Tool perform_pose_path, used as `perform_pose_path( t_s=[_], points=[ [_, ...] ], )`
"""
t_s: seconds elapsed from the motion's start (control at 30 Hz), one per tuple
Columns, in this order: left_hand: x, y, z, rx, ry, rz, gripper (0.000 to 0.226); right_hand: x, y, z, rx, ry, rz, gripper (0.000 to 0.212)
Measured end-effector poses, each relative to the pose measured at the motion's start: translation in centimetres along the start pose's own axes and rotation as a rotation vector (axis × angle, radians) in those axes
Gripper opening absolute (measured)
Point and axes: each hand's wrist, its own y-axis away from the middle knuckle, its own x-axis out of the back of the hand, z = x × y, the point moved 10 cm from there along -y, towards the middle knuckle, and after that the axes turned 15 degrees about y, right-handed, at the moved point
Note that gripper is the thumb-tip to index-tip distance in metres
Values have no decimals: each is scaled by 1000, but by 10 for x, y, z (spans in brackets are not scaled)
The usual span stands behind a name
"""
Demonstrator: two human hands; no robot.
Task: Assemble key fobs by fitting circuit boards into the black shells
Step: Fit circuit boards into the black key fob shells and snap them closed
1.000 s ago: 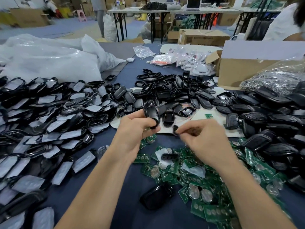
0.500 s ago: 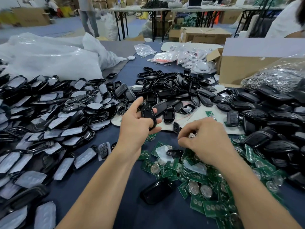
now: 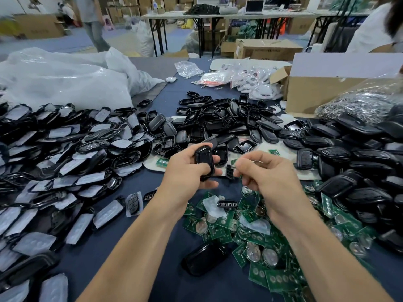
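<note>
My left hand (image 3: 187, 171) grips a glossy black key fob shell (image 3: 204, 162) upright above the table's middle. Just to its right, my right hand (image 3: 266, 175) has its fingers curled, pinching a small piece; only a sliver of green and a light edge show near its fingertips, so what it is stays unclear. A pile of green circuit boards (image 3: 257, 240) with round coin cells lies under and in front of my right hand. A loose black shell (image 3: 205, 259) lies face down at the pile's left edge.
Film-covered black shells (image 3: 65, 162) heap on the left, empty shell halves (image 3: 218, 120) in the middle back, closed black shells (image 3: 357, 166) on the right. A cardboard box (image 3: 340, 88) and bagged metal parts (image 3: 362, 101) stand back right; white plastic bags (image 3: 65, 81) back left.
My right hand has risen from the circuit board pile and come up level with the shell. My left hand has kept hold of the black shell and turned it slightly.
</note>
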Motion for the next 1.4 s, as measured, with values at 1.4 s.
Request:
perform_pose_path(
  t_s=[1.4],
  points=[
    [-21,9,9,-65,183,-104,22,-11,0,11,-65,-26,-39,24]
  ],
)
